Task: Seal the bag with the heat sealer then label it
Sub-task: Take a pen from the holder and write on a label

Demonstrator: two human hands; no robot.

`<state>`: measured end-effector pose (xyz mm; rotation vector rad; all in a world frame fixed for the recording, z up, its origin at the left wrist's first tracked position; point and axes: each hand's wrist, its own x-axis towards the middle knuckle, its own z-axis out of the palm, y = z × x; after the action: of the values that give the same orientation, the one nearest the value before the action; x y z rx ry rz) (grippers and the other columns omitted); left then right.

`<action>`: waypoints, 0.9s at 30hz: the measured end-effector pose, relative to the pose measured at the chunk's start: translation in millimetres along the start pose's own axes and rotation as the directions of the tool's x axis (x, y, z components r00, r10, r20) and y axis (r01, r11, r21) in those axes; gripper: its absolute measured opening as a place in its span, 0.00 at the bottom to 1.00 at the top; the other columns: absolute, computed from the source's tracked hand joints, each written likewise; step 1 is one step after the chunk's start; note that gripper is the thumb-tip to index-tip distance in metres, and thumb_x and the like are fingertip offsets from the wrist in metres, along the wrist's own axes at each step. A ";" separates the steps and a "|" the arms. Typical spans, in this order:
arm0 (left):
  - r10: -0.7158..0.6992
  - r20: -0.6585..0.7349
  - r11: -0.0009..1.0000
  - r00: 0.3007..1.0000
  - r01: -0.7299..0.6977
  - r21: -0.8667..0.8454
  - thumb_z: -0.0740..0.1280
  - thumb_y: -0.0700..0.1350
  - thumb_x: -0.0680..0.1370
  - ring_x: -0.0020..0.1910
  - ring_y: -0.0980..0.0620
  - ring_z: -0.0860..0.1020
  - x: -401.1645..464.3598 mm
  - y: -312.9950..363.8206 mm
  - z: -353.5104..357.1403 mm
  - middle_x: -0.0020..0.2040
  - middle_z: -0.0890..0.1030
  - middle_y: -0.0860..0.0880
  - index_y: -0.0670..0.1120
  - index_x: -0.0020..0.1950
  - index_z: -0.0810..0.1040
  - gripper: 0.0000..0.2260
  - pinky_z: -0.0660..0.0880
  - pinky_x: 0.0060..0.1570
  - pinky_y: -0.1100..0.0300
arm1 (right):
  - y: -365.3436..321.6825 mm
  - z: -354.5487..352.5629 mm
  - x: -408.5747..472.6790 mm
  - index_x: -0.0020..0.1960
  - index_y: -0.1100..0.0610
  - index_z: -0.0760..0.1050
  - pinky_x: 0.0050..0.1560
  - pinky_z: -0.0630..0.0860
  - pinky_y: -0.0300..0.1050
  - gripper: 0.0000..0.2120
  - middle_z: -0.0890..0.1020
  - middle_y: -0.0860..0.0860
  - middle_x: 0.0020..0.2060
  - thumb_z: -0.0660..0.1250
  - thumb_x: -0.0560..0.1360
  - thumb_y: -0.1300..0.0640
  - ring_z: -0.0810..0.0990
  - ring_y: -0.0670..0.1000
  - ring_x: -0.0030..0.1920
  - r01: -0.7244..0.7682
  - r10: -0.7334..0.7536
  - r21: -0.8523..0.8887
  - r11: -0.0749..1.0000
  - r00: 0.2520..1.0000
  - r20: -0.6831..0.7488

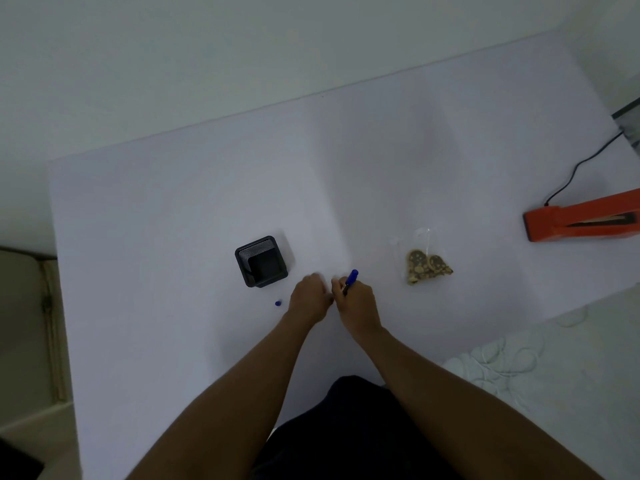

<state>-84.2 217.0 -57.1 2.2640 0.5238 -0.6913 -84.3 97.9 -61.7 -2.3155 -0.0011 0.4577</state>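
Note:
My right hand (356,301) grips a blue pen (350,280), tip down on the white table (173,220). Close to its left, my left hand (309,299) rests on the table with its fingers curled; a white label may lie under the fingertips, but I cannot make it out against the white surface. A small blue pen cap (278,303) lies left of my left hand. The clear plastic bag (424,261) with brown cookies lies to the right of my hands. The orange heat sealer (581,221) sits at the far right, partly cut off by the frame.
A black mesh pen holder (261,261) stands just behind and left of my left hand. The sealer's black cable (575,171) runs up to the right edge. A bed with white fabric (519,362) borders the table at the lower right.

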 end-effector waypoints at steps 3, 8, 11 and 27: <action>0.007 -0.001 1.000 1.000 -0.007 -0.002 0.66 0.48 0.78 0.39 0.42 0.78 -0.2 -0.1 0.0 0.40 0.78 0.41 0.41 0.44 0.74 0.10 0.75 0.37 0.50 | 0.3 0.4 0.9 0.33 0.55 0.70 0.28 0.62 0.32 0.19 0.71 0.45 0.24 0.62 0.82 0.52 0.70 0.43 0.25 0.002 -0.002 -0.017 1.000 1.000 0.012; 0.010 0.006 1.000 1.000 -0.010 -0.011 0.68 0.48 0.76 0.40 0.43 0.79 1.4 -3.7 2.9 0.41 0.80 0.42 0.43 0.42 0.73 0.10 0.76 0.38 0.50 | 3.8 -1.3 0.8 0.32 0.56 0.70 0.28 0.62 0.32 0.21 0.71 0.48 0.24 0.61 0.83 0.52 0.72 0.47 0.25 0.015 -0.015 -0.012 1.000 1.000 -0.001; 0.021 -0.002 1.000 1.000 -0.021 -0.015 0.68 0.49 0.76 0.39 0.44 0.79 1.1 -5.2 3.1 0.40 0.80 0.43 0.43 0.43 0.74 0.11 0.76 0.38 0.51 | 2.8 -2.7 -1.9 0.32 0.54 0.68 0.27 0.62 0.32 0.20 0.69 0.45 0.24 0.61 0.83 0.53 0.69 0.43 0.24 0.046 -0.047 -0.023 0.999 0.999 -0.019; 0.037 -0.004 0.999 0.999 -0.038 -0.013 0.71 0.43 0.75 0.41 0.43 0.79 3.0 -5.5 4.9 0.44 0.79 0.41 0.42 0.45 0.73 0.08 0.78 0.41 0.50 | 2.4 -2.4 -8.1 0.32 0.51 0.65 0.28 0.61 0.31 0.20 0.66 0.42 0.25 0.62 0.83 0.56 0.67 0.42 0.24 0.067 -0.069 -0.022 0.997 0.994 -0.082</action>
<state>-86.5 217.7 -64.8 2.2578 0.4853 -0.6627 -91.4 93.4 -59.1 -2.3441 -0.0439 0.3281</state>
